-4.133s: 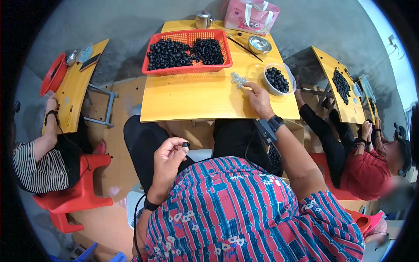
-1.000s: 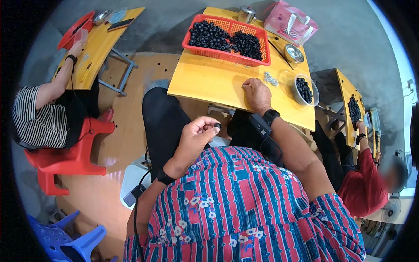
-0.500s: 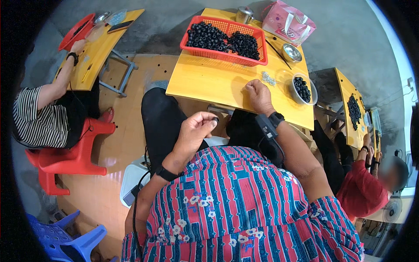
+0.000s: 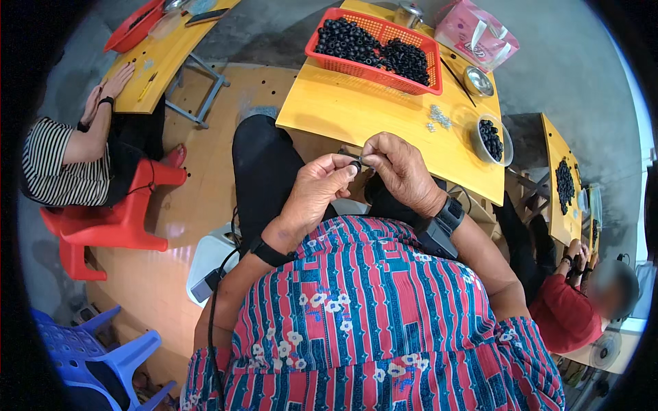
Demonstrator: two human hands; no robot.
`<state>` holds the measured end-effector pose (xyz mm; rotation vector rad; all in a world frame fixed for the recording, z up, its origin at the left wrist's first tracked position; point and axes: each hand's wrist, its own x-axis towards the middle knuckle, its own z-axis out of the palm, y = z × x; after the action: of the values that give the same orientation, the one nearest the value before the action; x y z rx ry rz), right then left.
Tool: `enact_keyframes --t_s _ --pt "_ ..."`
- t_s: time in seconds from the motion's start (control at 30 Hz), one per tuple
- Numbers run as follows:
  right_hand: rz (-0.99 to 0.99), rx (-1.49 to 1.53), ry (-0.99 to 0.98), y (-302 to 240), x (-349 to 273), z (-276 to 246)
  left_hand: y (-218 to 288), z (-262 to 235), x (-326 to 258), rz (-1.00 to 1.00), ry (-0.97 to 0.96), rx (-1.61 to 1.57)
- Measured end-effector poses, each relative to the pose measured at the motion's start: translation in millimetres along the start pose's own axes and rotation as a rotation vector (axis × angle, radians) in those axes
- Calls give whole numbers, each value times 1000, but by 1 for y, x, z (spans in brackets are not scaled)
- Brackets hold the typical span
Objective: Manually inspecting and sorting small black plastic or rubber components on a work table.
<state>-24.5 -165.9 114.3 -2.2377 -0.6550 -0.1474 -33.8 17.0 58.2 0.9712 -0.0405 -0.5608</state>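
In front of my lap, my left hand point(image 4: 317, 186) pinches a small black ring-shaped part point(image 4: 356, 166) between thumb and forefinger. My right hand point(image 4: 401, 171) meets it there, thumb and fingertips pressed together at the part's edge. Whatever those right fingertips grip is too small to make out. Both hands are just off the near edge of the yellow table point(image 4: 343, 103). On the table to their right lies a little heap of small shiny pieces point(image 4: 439, 118). Beyond it, a clear plastic tub point(image 4: 508, 145) holds black parts point(image 4: 491, 140).
A red basket point(image 4: 384, 77) full of black parts stands at the table's far side. Near it are a metal bowl point(image 4: 478, 81), a dark stick point(image 4: 458, 79), a metal canister point(image 4: 408, 15) and a pink bag point(image 4: 476, 34). Co-workers sit left and right at other yellow tables.
My right hand has left the table beside the shiny pieces and come in against the black part in my left hand. The left co-worker's hands have moved nearer their table's edge.
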Motion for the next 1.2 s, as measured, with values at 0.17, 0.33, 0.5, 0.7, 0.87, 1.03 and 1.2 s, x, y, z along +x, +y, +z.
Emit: enact_keyframes --t_s 0.17,0.33,0.5,0.7,0.87,1.03,1.2 --pt "-55 -87 -45 -3 3 -1 1 0 -2 -12 20 2" --pt "-77 -128 -127 -5 5 -3 0 -3 -2 -22 27 6" --pt "-39 22 -166 -2 6 -6 1 -3 -2 -24 -19 47" --pt "581 589 -290 -4 6 -8 3 -4 -5 3 -41 74" --pt "766 693 -338 -12 5 -8 3 -2 -6 41 -32 78" --pt "709 638 -272 -12 1 -3 5 -1 -7 98 -35 77" --pt "610 504 -209 -13 2 -1 1 -5 -5 126 29 141"
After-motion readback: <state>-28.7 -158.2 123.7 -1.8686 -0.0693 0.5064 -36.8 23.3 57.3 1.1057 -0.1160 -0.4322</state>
